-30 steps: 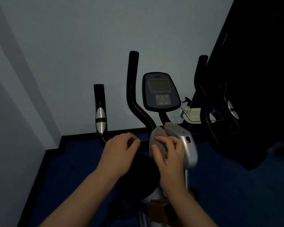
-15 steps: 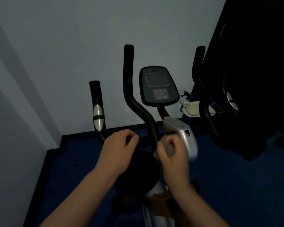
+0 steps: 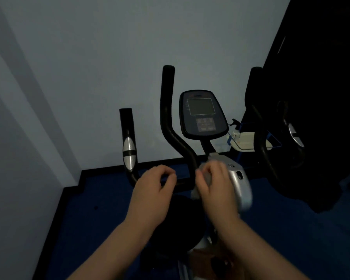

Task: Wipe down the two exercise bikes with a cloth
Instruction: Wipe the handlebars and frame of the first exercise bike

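Bike (image 3: 167, 118) faces wall (image 3: 89, 77), console (image 3: 202, 118) up top. L hand (image 3: 154, 193) down-left of console, fingers curled round low handlebar (image 3: 182, 183). R hand (image 3: 217, 190) just below console, blurred, fingers curled on grey cloth (image 3: 205, 177), pressing it to bike's silver cover (image 3: 240, 186).

The right hand (image 3: 216, 188) holds a grey cloth (image 3: 205, 177) against the exercise bike's (image 3: 202, 116) silver housing (image 3: 239, 184); the left hand (image 3: 153, 190) grips its black handlebar (image 3: 167, 110).
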{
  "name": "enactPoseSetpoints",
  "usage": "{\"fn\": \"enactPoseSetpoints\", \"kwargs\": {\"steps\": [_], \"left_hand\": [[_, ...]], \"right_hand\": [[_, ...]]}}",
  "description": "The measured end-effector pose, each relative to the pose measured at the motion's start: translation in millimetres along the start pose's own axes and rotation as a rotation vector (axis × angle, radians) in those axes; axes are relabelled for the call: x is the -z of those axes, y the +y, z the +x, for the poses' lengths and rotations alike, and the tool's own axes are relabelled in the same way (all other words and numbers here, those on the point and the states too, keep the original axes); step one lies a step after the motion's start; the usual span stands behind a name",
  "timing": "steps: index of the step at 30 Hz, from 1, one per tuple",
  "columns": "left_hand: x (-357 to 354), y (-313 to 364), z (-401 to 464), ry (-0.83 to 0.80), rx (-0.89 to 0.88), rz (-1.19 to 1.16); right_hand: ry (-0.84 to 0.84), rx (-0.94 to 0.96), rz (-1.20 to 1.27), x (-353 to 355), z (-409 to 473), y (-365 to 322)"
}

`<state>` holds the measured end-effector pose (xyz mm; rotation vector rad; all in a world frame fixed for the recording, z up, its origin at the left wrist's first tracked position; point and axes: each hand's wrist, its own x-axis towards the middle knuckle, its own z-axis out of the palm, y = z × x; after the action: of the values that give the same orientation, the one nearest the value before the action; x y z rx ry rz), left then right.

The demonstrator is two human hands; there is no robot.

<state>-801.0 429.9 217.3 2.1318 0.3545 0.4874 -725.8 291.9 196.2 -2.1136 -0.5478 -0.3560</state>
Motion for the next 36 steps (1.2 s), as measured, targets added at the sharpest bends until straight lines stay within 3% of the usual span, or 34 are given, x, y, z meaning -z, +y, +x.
{"fn": "enactPoseSetpoints", "kwargs": {"steps": [4, 10, 13, 17, 21, 24, 32, 36], "left_hand": [[1, 4, -3, 0.06, -0.092, -0.034], [36, -1, 31, 0.226, -0.262, -0.052], [66, -12, 78, 0.332, -0.317, 0.065], [80, -21, 134, 0.295, -0.312, 0.208], [68, -34, 157, 0.185, -0.266, 0.178], [58, -41, 158, 0.238, -0.263, 0.172], [53, -39, 155, 0.357, -0.261, 0.148], [52, -41, 156, 0.373, -0.266, 0.13]], "right_hand": [[0.009, 0.026, -0.067, -16, 73, -29], [-0.037, 0.168, -0.128, -7, 20, -7], [-0.014, 0.194, -0.248, -24, 51, -13], [-0.073, 0.201, -0.23, -54, 114, -52], [-0.044, 0.229, -0.255, -44, 87, -36], [-0.011, 0.333, -0.403, -41, 77, -24], [-0.019, 0.099, -0.193, -70, 152, -68], [-0.019, 0.275, -0.32, -60, 98, -46]]}}
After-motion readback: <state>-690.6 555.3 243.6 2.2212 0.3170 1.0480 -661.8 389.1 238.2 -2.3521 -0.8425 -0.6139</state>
